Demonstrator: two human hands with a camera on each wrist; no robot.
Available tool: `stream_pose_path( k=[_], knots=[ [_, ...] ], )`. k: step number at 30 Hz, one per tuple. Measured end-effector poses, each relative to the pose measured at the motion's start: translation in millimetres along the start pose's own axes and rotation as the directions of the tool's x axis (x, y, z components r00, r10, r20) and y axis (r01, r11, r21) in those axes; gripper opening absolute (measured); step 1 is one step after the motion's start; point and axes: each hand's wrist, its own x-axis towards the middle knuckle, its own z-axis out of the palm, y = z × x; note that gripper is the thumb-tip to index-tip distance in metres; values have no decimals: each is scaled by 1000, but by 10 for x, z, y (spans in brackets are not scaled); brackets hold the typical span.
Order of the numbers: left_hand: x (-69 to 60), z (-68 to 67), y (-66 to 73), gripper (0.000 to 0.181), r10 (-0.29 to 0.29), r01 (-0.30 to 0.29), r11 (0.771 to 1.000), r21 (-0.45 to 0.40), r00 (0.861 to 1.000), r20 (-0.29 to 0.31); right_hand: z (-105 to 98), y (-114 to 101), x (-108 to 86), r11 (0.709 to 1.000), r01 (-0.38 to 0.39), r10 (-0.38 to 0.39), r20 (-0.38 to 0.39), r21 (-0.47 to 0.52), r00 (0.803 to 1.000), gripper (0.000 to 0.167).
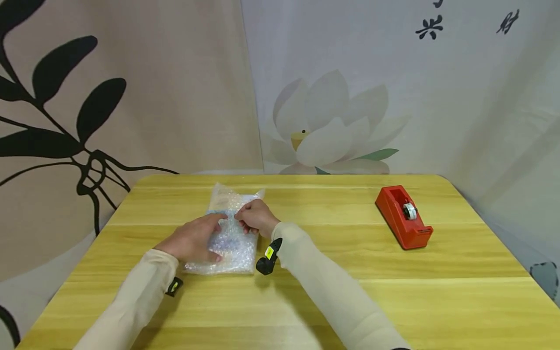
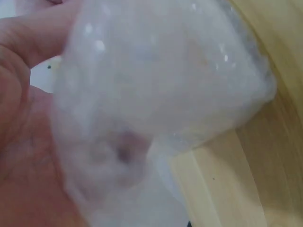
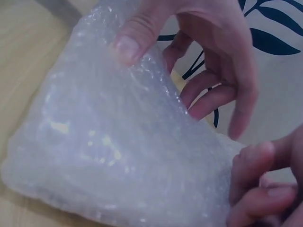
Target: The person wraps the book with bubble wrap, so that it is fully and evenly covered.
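A flat parcel in clear bubble wrap (image 1: 236,257) lies on the table, left of its middle. Bluish and purplish patches show through the wrap, but what is inside cannot be told. My left hand (image 1: 194,239) grips the parcel's left side, thumb on top, and in the right wrist view its fingers (image 3: 213,94) curve beyond the wrap's edge. On the upper right part, my right hand (image 1: 258,217) pinches the wrap with curled fingers. Close up in the left wrist view, the bubble wrap (image 2: 156,71) looks blurred and covers part of the left hand.
A red tape dispenser (image 1: 404,218) with a small roll of tape (image 1: 410,211) stands on the right side of the wooden table (image 1: 323,262). Behind the table's far edge hangs a printed cloth (image 1: 197,97) with leaves, a lotus and characters.
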Motion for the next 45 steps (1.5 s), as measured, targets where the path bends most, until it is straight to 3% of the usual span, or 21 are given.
stream_pose_path(
  k=[7, 18, 22, 25, 27, 29, 30, 33, 35, 36, 38, 40, 42, 43, 44, 45],
  knots=[
    [126, -31, 24, 113, -3, 3, 1000, -4, 999, 50, -27, 3, 28, 998, -65, 65, -7, -18, 998, 35],
    [237, -76, 80, 110, -1, -3, 999, 41, 995, 103, -76, -36, 26, 991, -126, 129, 39, -54, 991, 34],
    [291, -100, 135, 106, 14, -24, 996, 81, 993, 117, -138, -69, 49, 981, -134, 144, 61, -144, 988, 31],
    [315, -125, 176, 103, 10, -23, 995, 99, 991, 131, -202, -126, 70, 969, -140, 167, 124, -203, 978, 31],
    [323, -129, 196, 99, 0, -16, 993, 113, 990, 139, -265, -155, 54, 976, -160, 187, 194, -149, 963, 29],
    [328, -119, 199, 99, -8, -12, 992, 129, 989, 147, -338, -159, 12, 974, -224, 220, 282, -18, 934, 35],
    [328, -117, 201, 100, -11, -10, 990, 138, 988, 153, -372, -148, -18, 960, -269, 233, 318, 73, 919, 38],
    [324, -114, 190, 103, -21, -5, 987, 159, 987, 160, -452, -72, -110, 862, -390, 252, 392, 325, 885, 43],
    [320, -127, 178, 105, -28, 0, 984, 177, 987, 158, -477, -20, -172, 809, -411, 246, 392, 421, 886, 44],
    [317, -136, 172, 106, -31, 2, 983, 184, 987, 156, -481, 0, -205, 808, -393, 231, 377, 439, 897, 43],
    [311, -152, 157, 107, -34, 5, 981, 193, 988, 149, -484, 32, -258, 871, -302, 173, 332, 388, 927, 39],
    [302, -162, 151, 107, -32, 4, 982, 188, 989, 146, -469, 32, -305, 952, -181, 110, 278, 248, 954, 35],
    [289, -158, 145, 107, -24, -1, 985, 173, 989, 143, -436, 4, -336, 998, -31, 20, 225, 47, 974, 33],
    [281, -154, 145, 107, -19, -5, 986, 165, 990, 141, -409, -17, -343, 996, 54, -40, 198, -66, 979, 32],
    [275, -146, 144, 107, -11, -11, 987, 159, 990, 138, -378, -44, -350, 974, 133, -99, 182, -183, 978, 30],
    [270, -136, 144, 106, -7, -14, 989, 148, 991, 135, -343, -69, -349, 927, 219, -172, 173, -303, 970, 27]
  ],
)
